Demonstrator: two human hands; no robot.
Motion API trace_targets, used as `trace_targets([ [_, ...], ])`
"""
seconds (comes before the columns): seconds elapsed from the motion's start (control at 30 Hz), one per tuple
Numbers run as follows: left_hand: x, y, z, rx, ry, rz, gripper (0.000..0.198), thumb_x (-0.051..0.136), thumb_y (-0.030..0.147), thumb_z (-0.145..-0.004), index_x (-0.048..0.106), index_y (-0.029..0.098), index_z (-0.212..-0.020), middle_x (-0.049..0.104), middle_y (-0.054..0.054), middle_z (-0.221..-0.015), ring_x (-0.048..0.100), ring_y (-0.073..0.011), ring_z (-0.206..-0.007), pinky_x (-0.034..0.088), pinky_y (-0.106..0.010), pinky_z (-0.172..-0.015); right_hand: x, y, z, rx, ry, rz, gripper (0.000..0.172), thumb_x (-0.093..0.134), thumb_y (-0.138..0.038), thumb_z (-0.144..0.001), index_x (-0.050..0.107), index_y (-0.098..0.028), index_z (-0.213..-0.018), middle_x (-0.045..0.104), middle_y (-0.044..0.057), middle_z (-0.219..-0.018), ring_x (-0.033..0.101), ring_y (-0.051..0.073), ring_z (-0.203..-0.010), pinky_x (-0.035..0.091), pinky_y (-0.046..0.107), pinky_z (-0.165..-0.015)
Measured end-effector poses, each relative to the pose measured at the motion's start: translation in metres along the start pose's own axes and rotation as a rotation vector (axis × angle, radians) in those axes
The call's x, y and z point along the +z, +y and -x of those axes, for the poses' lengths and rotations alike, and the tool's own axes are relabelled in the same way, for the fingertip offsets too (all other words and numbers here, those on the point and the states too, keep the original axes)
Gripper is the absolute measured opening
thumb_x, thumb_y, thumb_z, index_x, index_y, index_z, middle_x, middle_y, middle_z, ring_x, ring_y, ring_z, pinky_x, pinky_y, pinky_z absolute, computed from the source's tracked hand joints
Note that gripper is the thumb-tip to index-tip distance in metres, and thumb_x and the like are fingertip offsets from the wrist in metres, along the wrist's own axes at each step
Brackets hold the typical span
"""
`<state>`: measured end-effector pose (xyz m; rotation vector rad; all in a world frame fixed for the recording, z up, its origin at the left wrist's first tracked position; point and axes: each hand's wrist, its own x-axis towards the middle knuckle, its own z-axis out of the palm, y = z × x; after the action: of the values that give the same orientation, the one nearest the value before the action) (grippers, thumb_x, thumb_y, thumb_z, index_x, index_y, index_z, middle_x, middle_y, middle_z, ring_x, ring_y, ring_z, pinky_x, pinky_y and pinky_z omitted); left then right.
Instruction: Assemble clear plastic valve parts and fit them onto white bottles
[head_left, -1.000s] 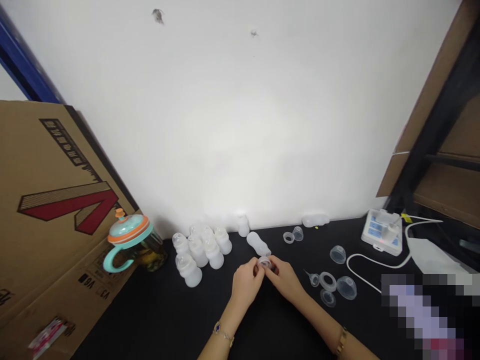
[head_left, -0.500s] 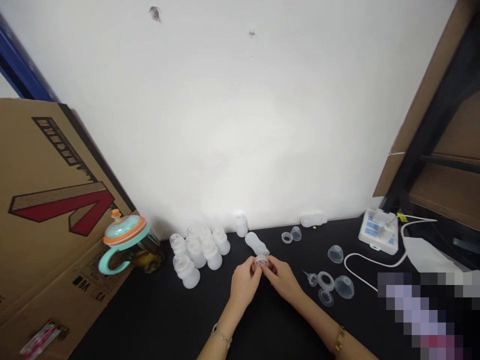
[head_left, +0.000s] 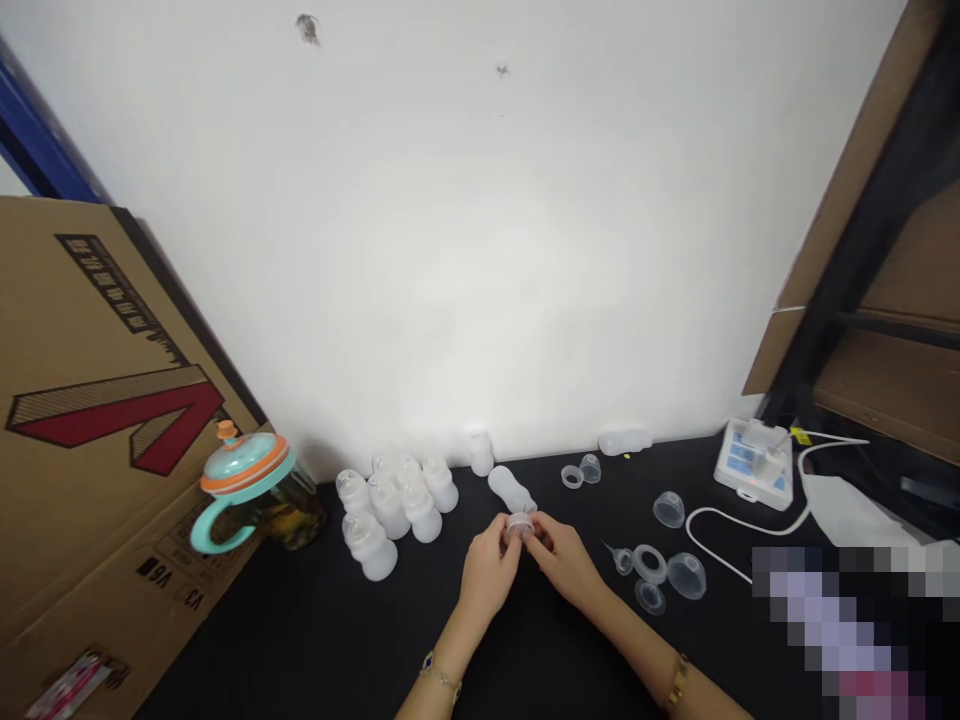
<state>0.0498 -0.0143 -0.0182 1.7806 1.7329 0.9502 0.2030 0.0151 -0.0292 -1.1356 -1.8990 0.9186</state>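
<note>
Near the middle of the black table, my left hand [head_left: 489,562] and my right hand [head_left: 559,558] pinch a small translucent ring-shaped part [head_left: 520,522] between them, with the fingertips of both on its sides. Just behind it a white bottle [head_left: 511,490] lies on its side. To the right lie a clear ring [head_left: 649,564], a round disc [head_left: 649,597], a small teat-like piece with a thin tail [head_left: 622,560] and clear domed caps [head_left: 686,576]. Several white bottles with clear caps [head_left: 390,505] stand grouped to the left.
A lidded jug [head_left: 255,490] stands by a cardboard box [head_left: 90,330] at the left. Along the wall are a white bottle [head_left: 481,454], another lying down [head_left: 625,441], and a ring [head_left: 572,477] beside a cap [head_left: 591,468]. A power strip [head_left: 754,465] with a white cable is at the right.
The view has shifted very slightly. The ring-shaped part looks a little differently tilted between my fingers, and both hands remain around it.
</note>
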Motion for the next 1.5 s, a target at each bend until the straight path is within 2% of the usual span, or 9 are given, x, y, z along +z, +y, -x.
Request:
trace_targets([
  [0.17, 0.001, -0.003, -0.001, -0.013, -0.041, 0.040, 0.030, 0.039, 0.040, -0.099, 0.057, 0.022, -0.082, 0.063, 0.001, -0.068, 0.060, -0.0158, -0.061, 0.036, -0.025, -0.059, -0.002, -0.002, 0.001, 0.019, -0.013, -0.004, 0.023, 0.051, -0.034, -0.095, 0.070, -0.022, -0.097, 0.070, 0.000, -0.076, 0.060, 0.015, -0.060, 0.040, 0.024, -0.058],
  [0.5, -0.003, 0.001, 0.001, -0.035, -0.059, -0.155, 0.023, 0.036, 0.033, -0.102, 0.052, 0.023, -0.089, 0.068, -0.002, -0.078, 0.066, -0.0178, -0.069, 0.037, -0.024, -0.062, -0.001, 0.000, 0.001, 0.002, -0.003, 0.024, 0.021, 0.052, -0.034, -0.096, 0.068, -0.022, -0.099, 0.071, 0.000, -0.079, 0.059, 0.014, -0.061, 0.038, 0.024, -0.058],
  [0.7, -0.004, 0.003, 0.000, -0.061, -0.086, -0.197, 0.023, 0.033, 0.031, -0.104, 0.051, 0.024, -0.091, 0.067, -0.001, -0.075, 0.067, -0.0181, -0.072, 0.036, -0.024, -0.064, -0.003, -0.006, 0.001, 0.008, -0.009, 0.070, 0.020, 0.051, -0.033, -0.096, 0.068, -0.022, -0.095, 0.069, 0.000, -0.076, 0.057, 0.014, -0.061, 0.036, 0.023, -0.058],
  [0.93, -0.002, 0.000, 0.001, -0.018, -0.044, -0.236, 0.020, 0.037, 0.030, -0.102, 0.053, 0.023, -0.092, 0.068, -0.003, -0.078, 0.067, -0.0220, -0.075, 0.032, -0.026, -0.062, -0.007, -0.012, 0.004, 0.010, 0.007, 0.160, 0.019, 0.051, -0.030, -0.096, 0.067, -0.024, -0.106, 0.072, 0.001, -0.083, 0.062, 0.015, -0.065, 0.036, 0.024, -0.060],
  [1.17, 0.000, 0.001, 0.002, 0.017, -0.023, -0.049, 0.024, 0.038, 0.039, -0.101, 0.054, 0.024, -0.093, 0.062, 0.001, -0.067, 0.062, -0.0188, -0.063, 0.033, -0.025, -0.060, -0.006, -0.008, 0.003, 0.034, 0.018, 0.150, 0.018, 0.052, -0.033, -0.095, 0.065, -0.022, -0.091, 0.068, 0.000, -0.074, 0.059, 0.015, -0.062, 0.035, 0.024, -0.059],
  [1.33, 0.001, -0.003, 0.001, 0.001, -0.051, 0.022, 0.025, 0.038, 0.040, -0.101, 0.053, 0.024, -0.091, 0.064, 0.001, -0.067, 0.063, -0.0173, -0.062, 0.035, -0.024, -0.060, -0.005, -0.007, 0.002, 0.019, 0.021, 0.117, 0.018, 0.052, -0.033, -0.096, 0.067, -0.022, -0.094, 0.069, -0.001, -0.076, 0.059, 0.014, -0.062, 0.036, 0.023, -0.059],
  [1.5, 0.000, -0.002, 0.001, -0.020, -0.067, -0.003, 0.022, 0.036, 0.037, -0.102, 0.049, 0.024, -0.090, 0.064, 0.001, -0.070, 0.064, -0.0177, -0.064, 0.036, -0.025, -0.062, -0.004, -0.008, 0.003, 0.012, 0.017, 0.109, 0.019, 0.053, -0.033, -0.096, 0.068, -0.022, -0.096, 0.070, 0.000, -0.077, 0.059, 0.015, -0.062, 0.036, 0.023, -0.059],
])
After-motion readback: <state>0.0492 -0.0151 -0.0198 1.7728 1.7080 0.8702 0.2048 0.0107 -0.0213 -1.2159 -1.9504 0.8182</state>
